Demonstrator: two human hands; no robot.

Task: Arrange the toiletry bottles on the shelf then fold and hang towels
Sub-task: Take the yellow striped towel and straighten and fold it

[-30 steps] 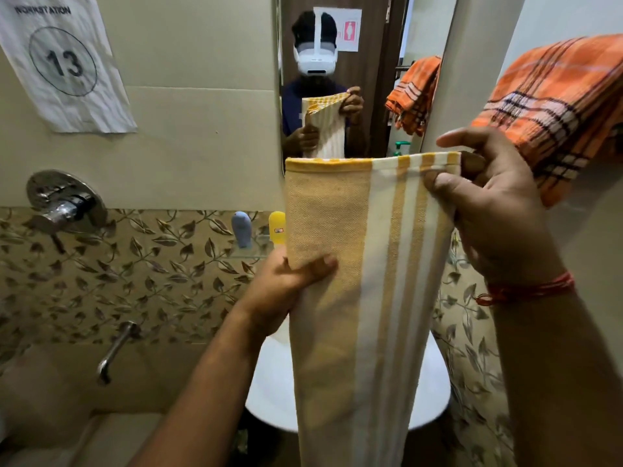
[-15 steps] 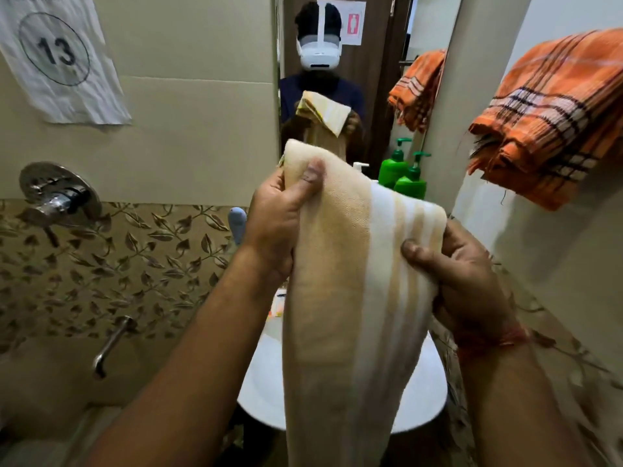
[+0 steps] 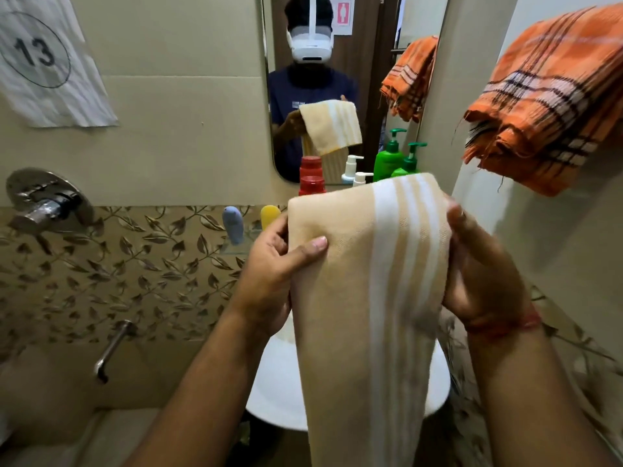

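Beige wall tiles (image 3: 175, 136) fill the background above a band of brown leaf-patterned tile (image 3: 101, 264). A mirror (image 3: 371, 79) is set in the wall and reflects the person with the folded towel. Below, a white basin (image 3: 276, 392) shows behind the arms.

A yellow towel (image 3: 364, 298) with white stripes hangs in front of the basin, folded over at the top so its upper edge is rounded, its length dropping out of view at the bottom. The left hand (image 3: 269, 274) grips the towel's left edge near the top, thumb pressed across the front of the cloth and fingers curled behind. The right hand (image 3: 478, 271) holds the right edge at about the same height, fingers wrapped behind the fabric; a red thread (image 3: 505, 326) circles that wrist.

An orange plaid towel (image 3: 553, 99) hangs folded high on the right wall. A paper sign (image 3: 43, 59) numbered 13 is stuck at upper left, with a chrome tap (image 3: 43, 203) below it.

Behind the yellow towel's top, under the mirror, stand a green pump bottle (image 3: 409, 160), a white pump bottle (image 3: 362, 179) and a red bottle (image 3: 312, 185). To their left, lower down, a blue bottle (image 3: 232, 224) and a yellow bottle (image 3: 269, 215) stand on a small glass shelf (image 3: 236, 247).
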